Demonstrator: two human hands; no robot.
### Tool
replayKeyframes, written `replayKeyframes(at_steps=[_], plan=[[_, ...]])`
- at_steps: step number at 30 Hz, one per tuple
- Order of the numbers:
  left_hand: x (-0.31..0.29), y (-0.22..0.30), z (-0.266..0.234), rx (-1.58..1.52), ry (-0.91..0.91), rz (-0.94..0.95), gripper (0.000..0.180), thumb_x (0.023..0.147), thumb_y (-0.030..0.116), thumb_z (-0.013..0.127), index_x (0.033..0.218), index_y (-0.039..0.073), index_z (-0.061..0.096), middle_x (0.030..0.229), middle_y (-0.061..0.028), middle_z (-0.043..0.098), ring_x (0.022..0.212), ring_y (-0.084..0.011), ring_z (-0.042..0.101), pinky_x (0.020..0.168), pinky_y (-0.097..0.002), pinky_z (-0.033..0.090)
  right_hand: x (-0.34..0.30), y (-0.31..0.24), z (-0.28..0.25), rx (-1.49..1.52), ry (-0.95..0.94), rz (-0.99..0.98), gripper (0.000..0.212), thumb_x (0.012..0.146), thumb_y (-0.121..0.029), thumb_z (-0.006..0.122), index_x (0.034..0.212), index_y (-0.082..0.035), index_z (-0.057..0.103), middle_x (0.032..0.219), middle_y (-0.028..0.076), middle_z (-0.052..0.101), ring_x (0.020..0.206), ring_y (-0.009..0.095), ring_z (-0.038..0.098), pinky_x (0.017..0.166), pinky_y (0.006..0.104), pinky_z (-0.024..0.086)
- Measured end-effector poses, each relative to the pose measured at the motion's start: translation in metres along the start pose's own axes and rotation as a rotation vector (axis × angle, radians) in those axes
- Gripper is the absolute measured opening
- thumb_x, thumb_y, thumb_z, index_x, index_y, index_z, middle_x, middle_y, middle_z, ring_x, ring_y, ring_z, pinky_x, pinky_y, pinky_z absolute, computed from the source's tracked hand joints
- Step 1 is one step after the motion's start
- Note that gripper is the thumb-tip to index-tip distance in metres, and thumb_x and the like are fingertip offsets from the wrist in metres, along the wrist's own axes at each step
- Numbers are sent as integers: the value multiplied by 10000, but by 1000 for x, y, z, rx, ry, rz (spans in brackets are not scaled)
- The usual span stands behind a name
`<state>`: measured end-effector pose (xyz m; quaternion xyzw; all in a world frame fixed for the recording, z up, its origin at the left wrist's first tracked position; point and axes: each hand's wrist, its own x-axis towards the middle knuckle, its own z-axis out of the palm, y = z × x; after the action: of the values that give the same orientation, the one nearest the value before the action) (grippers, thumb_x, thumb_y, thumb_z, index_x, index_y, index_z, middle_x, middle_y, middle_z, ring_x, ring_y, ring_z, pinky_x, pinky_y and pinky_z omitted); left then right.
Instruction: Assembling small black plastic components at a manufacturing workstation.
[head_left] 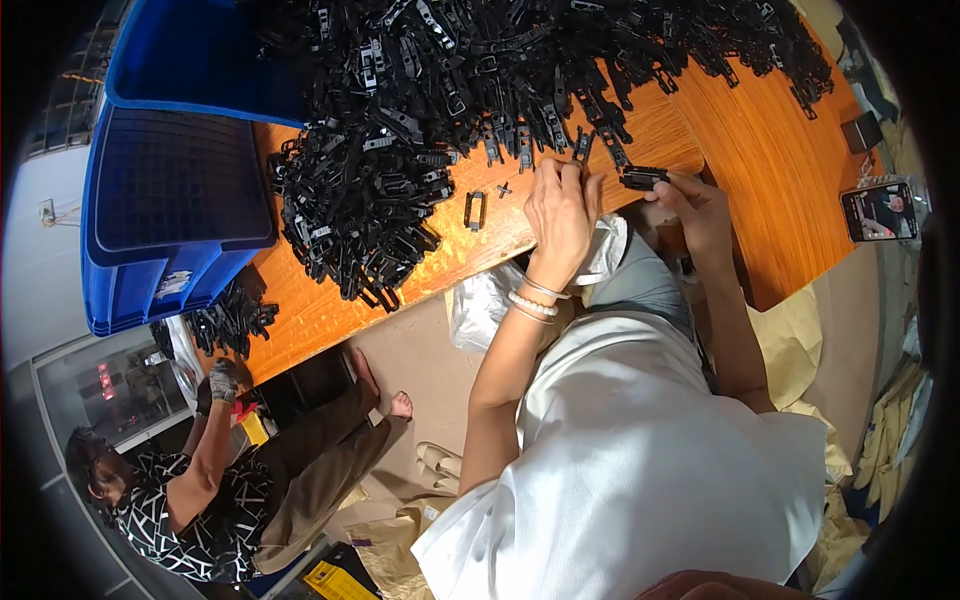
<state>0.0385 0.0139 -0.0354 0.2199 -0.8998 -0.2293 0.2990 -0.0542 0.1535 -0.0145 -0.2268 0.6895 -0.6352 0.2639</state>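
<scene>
My right hand [703, 210] pinches a dark, slotted black plastic part [643, 178] between thumb and fingers, just over the table's near edge. To its left, my left hand [560, 218] has its fingers bent at the edge of the large heap. A narrow black plastic part [582, 146] sticks out beyond those fingertips, which seem closed on its lower end. The heap [450, 75] is made of many similar long, slotted black parts. A single rectangular black frame [475, 211] lies on the wood left of my left hand, beside a small cross-shaped black piece [504, 189].
Blue plastic crates [180, 180] stand at the left of the wooden table [770, 170]. A phone [880, 212] is mounted at the right edge. Another person [190, 490] in gloves works at lower left, near a smaller pile of black parts [235, 318]. A clear plastic bag [485, 305] hangs below the edge.
</scene>
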Motion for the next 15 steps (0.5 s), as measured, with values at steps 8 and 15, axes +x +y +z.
replayKeyframes(at_steps=[8,15], plan=[[1,-8,0,3,73,1,66,724,13,540,740,-14,481,764,-157,441,669,-315,480,539,-385,399,7,-2,6,194,3,-99,173,790,-83,547,893,46,598,826,61,599,702,83,525,681,211,408],[1,11,-16,-963,-133,-596,124,789,57,554,819,-53,507,614,-72,533,468,-117,498,430,-232,384,5,-1,7,240,-64,24,128,765,-52,584,858,35,596,753,37,602,682,73,547,652,196,428]])
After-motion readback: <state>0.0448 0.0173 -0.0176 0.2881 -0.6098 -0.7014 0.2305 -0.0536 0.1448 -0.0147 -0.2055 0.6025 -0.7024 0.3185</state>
